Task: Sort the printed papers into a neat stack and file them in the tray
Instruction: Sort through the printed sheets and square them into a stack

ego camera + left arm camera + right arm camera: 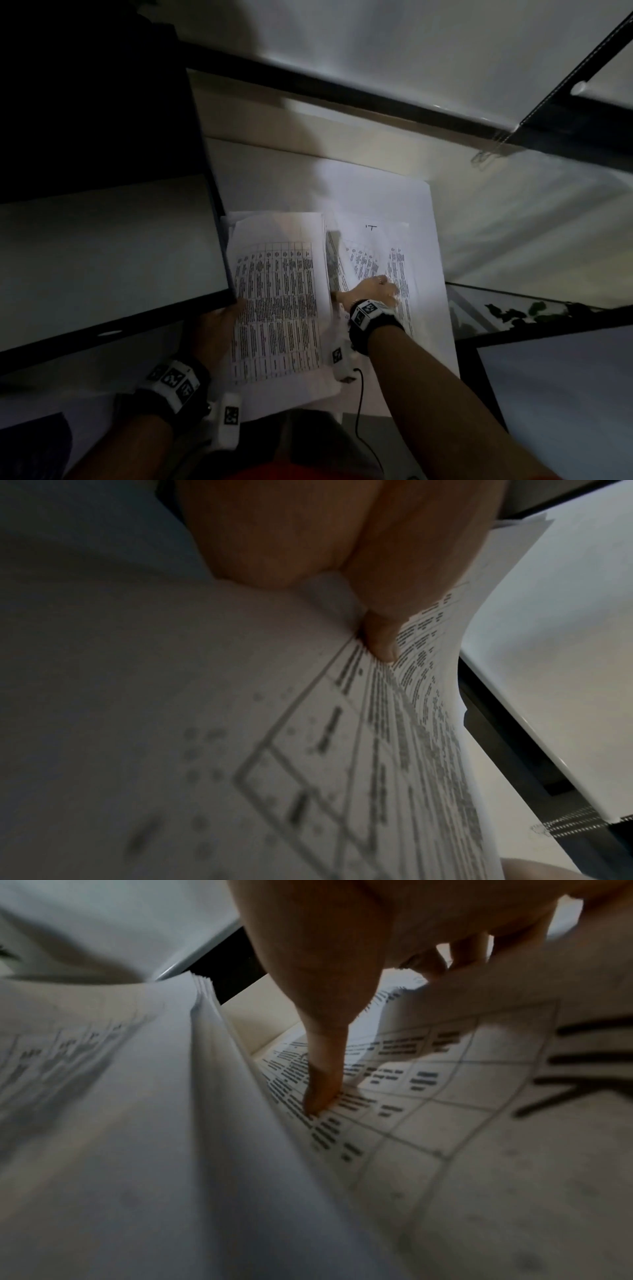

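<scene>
Gathering seems underway: left hand (219, 325) pinches the collected stack (277, 301) at its edge over the worktop (428, 157), while right hand (373, 291) lies flat-fingered on loose sheets (397, 267) beside it. Next, slide those across; no tray is identifiable.

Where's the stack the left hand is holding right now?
In the head view the stack sits centre frame, gripped at its left edge by the left hand, beside the monitor and left of the loose sheets under the right hand.
</scene>
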A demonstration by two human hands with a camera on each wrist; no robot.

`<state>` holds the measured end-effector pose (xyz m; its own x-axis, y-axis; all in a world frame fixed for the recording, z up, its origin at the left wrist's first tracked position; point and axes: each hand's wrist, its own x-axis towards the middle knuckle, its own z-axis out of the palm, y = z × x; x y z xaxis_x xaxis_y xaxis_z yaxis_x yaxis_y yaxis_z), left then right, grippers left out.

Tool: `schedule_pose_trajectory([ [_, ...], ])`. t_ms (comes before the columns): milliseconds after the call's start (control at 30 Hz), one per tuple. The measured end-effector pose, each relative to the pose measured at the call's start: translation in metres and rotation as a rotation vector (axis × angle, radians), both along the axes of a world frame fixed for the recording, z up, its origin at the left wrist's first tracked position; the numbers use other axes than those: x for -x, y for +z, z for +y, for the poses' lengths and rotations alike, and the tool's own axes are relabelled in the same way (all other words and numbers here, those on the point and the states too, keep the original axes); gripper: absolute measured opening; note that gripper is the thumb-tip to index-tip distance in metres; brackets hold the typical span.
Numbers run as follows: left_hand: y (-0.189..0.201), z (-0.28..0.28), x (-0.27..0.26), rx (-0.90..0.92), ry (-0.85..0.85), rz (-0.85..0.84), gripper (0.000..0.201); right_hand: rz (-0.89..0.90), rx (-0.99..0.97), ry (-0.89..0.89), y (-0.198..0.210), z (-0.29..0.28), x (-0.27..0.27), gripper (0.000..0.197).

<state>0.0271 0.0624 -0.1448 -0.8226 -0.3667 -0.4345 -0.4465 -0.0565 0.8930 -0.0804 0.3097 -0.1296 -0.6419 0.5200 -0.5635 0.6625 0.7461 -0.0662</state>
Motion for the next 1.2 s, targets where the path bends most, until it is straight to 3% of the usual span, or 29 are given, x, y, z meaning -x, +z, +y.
schedule_pose_trajectory([
  [67, -0.020, -0.005, -0.003, 0.001, -0.002, 0.008, 0.072, 0.028, 0.008, 0.002, -0.003, -0.002, 0.001, 0.131],
  [100, -0.012, -0.004, -0.002, 0.011, -0.012, 0.008, 0.070, 0.045, 0.008, 0.015, -0.003, -0.005, 0.001, 0.123],
  [233, 0.007, -0.001, 0.000, -0.016, -0.067, -0.011, 0.027, 0.079, 0.006, -0.096, 0.001, -0.013, 0.000, 0.109],
  [367, 0.005, -0.003, 0.001, -0.053, -0.076, -0.014, 0.028, 0.186, 0.190, -0.192, 0.000, -0.016, 0.001, 0.079],
  [500, 0.003, -0.003, 0.002, -0.071, -0.049, -0.014, 0.028, 0.233, 0.331, -0.219, 0.014, -0.002, 0.000, 0.079],
  [600, 0.002, 0.000, 0.003, -0.090, -0.052, -0.018, 0.025, 0.308, 0.289, -0.238, 0.021, 0.032, 0.005, 0.072],
  [667, 0.003, 0.004, 0.003, -0.055, -0.082, -0.034, 0.020, 0.323, 0.210, -0.239, 0.022, 0.057, 0.008, 0.082],
  [700, 0.003, 0.007, 0.003, -0.027, -0.084, -0.030, 0.026, 0.285, 0.141, -0.221, 0.023, 0.068, 0.009, 0.090],
  [800, 0.004, 0.017, 0.004, 0.027, -0.037, -0.010, 0.042, 0.070, -0.072, -0.084, 0.014, 0.086, 0.010, 0.119],
  [900, 0.011, 0.025, 0.003, 0.039, 0.038, 0.034, 0.020, 0.032, -0.056, -0.047, 0.006, 0.089, 0.015, 0.126],
  [967, 0.009, 0.027, 0.002, 0.063, 0.081, 0.036, 0.035, 0.052, 0.016, -0.090, 0.002, 0.091, 0.017, 0.127],
  [1067, 0.004, 0.025, 0.000, 0.096, 0.117, 0.009, 0.039, 0.090, 0.120, -0.115, -0.003, 0.093, 0.019, 0.130],
  [1133, 0.005, 0.026, -0.002, 0.101, 0.131, -0.011, 0.040, 0.115, 0.163, -0.132, -0.009, 0.096, 0.020, 0.123],
  [1200, 0.007, 0.027, -0.004, 0.120, 0.135, -0.018, 0.041, 0.214, 0.180, -0.193, -0.010, 0.098, 0.019, 0.087],
])
